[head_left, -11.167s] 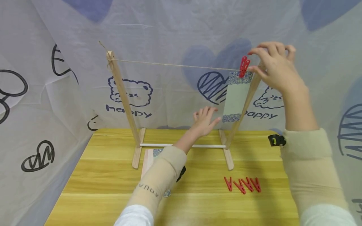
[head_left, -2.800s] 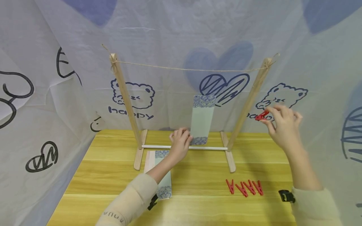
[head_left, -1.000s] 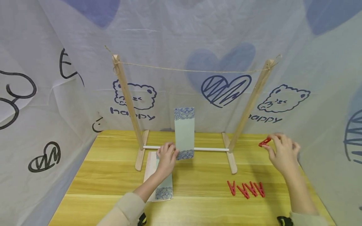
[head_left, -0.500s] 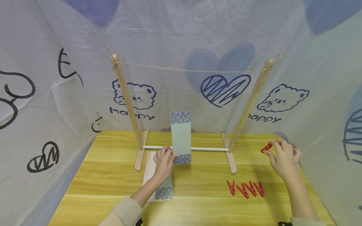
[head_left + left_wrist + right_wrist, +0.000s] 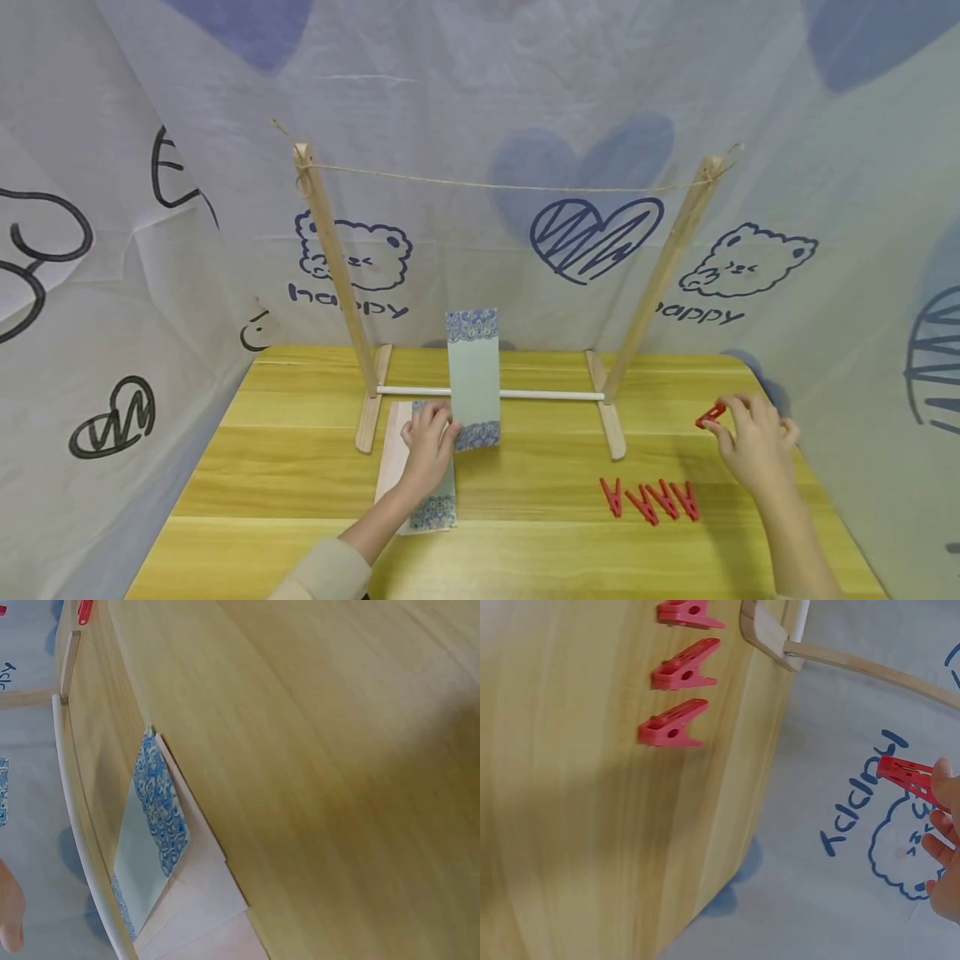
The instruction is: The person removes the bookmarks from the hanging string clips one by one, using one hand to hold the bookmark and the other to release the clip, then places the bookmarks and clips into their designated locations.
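Observation:
In the head view, my left hand (image 5: 430, 446) pinches a pale green paper card (image 5: 475, 379) with blue patterned bands at both ends, holding it upright by its lower left edge. Under that hand lies a stack of cards (image 5: 433, 511), partly covered by it. At the right, my right hand (image 5: 759, 450) pinches a red clothespin (image 5: 709, 416) between thumb and forefinger, above the table. The right wrist view shows the same clothespin (image 5: 906, 774) at the fingertips. Several more red clothespins (image 5: 642, 504) lie in a row on the table.
A wooden rack stands at the back, with a left post (image 5: 336, 271), a right post (image 5: 663, 279) and a white rod (image 5: 551, 395) low between them. A thin string (image 5: 495, 185) runs between the post tops. Behind hangs a printed cloth (image 5: 465, 100).
Earlier the card hung clipped on the string beside the right post; now it is off, in my left hand. Both hands have lowered, the left with the card toward the stack, the right with the clothespin.

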The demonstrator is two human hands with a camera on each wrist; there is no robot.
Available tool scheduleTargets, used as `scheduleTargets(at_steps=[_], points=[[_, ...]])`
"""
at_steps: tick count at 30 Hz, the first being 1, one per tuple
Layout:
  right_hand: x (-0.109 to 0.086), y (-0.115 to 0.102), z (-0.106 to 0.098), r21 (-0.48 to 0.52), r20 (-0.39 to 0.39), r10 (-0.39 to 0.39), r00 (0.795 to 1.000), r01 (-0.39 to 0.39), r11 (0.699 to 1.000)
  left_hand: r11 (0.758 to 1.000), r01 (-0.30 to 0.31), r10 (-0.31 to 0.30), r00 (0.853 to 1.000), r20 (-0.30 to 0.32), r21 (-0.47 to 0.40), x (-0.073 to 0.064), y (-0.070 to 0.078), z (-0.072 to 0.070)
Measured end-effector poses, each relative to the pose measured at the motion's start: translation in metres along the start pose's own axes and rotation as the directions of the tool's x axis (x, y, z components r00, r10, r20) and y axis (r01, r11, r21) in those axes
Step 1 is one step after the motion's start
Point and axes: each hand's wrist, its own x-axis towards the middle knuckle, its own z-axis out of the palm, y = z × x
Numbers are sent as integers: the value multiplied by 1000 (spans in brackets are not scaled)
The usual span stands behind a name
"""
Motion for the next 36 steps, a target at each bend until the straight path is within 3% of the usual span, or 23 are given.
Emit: scheduleTargets(at_steps=[15, 22, 30, 36], points=[[-24, 14, 8, -25, 71, 47, 996, -45, 999, 999, 49, -49, 998, 33, -2, -20, -5, 3], [-34, 21, 10, -46, 114, 86, 990, -81, 996, 998, 60, -60, 998, 20, 17, -29, -8, 5], [-44, 29, 14, -75, 227, 151, 962, -137, 988, 996, 92, -92, 995, 41, 1, -39, -11, 5], [-50, 30, 16, -104, 264, 192, 945, -170, 980, 998, 57, -57, 998, 6, 12, -46, -15, 5]])
